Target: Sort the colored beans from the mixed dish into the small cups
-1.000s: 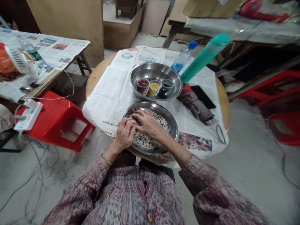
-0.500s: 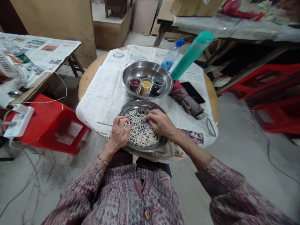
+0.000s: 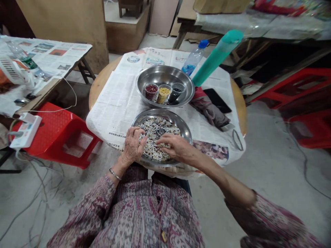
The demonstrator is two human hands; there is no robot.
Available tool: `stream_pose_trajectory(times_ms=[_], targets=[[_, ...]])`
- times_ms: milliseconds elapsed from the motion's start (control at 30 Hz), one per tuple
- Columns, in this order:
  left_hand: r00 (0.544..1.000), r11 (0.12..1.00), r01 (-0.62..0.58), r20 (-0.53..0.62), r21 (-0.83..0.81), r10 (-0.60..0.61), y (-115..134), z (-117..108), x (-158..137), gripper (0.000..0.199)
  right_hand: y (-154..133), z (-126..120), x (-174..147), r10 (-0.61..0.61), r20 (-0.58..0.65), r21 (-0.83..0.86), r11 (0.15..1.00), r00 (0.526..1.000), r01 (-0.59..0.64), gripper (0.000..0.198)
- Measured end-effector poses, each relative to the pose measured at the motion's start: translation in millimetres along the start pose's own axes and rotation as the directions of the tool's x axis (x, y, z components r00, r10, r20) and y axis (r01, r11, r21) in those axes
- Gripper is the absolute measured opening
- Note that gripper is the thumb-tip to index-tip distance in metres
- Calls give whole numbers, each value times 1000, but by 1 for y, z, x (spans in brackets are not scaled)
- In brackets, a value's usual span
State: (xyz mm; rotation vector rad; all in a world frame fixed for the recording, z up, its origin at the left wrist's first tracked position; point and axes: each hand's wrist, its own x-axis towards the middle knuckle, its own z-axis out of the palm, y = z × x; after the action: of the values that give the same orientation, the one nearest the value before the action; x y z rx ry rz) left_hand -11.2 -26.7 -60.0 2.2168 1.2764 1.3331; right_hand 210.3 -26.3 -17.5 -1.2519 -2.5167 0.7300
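Observation:
A shallow stainless steel bowl (image 3: pixel 186 132) holds mixed grains (image 3: pixel 152 125), mostly white with black, yellow and dark red bits. At the bowl's left side my left hand (image 3: pixel 133 144) lies over the rim, fingers bent and thumb apart from them. My right hand (image 3: pixel 178 146) reaches in from the right, its fingers stretched over the middle of the grains, thumb apart. Fingertips touch or nearly touch the grains. Behind stands a larger steel bowl (image 3: pixel 144 74) with three clear cups: dark red beans (image 3: pixel 151 89), yellow grains (image 3: pixel 163 92) and black beans (image 3: pixel 176 92).
Newspaper (image 3: pixel 108 100) covers the round table. Toward its right stand a blue-capped bottle (image 3: pixel 193 58), a tall green container (image 3: pixel 217 58), a crumpled dark cloth (image 3: pixel 209 112) and a black phone (image 3: pixel 217 100). A red stool (image 3: pixel 57 134) with a power strip (image 3: pixel 26 131) is at left.
My right hand has moved left and down across the grains. The grains are spread differently, with a thinner dark patch near the middle. My left hand keeps its place at the rim.

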Motion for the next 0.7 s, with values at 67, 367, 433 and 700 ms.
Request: stream_pose_trajectory(times_ms=[67, 367, 433, 700], targets=[[1000, 1000, -1, -2, 0, 1, 1, 0, 0, 11, -6, -4, -11, 9, 88, -27, 1000, 996, -7, 22], [1000, 1000, -20, -11, -2, 20, 1, 0, 0, 12, -16, 9, 6, 8, 74, -183, 983, 997, 6, 37], [1000, 1000, -18, -12, 1, 18, 1, 1, 0, 13, -6, 9, 20, 51, -70, -224, 972, 996, -66, 40], [999, 1000, -26, -19, -7, 26, 0, 0, 1, 12, -6, 24, 63, 57, -180, -254, 962, 982, -102, 45]])
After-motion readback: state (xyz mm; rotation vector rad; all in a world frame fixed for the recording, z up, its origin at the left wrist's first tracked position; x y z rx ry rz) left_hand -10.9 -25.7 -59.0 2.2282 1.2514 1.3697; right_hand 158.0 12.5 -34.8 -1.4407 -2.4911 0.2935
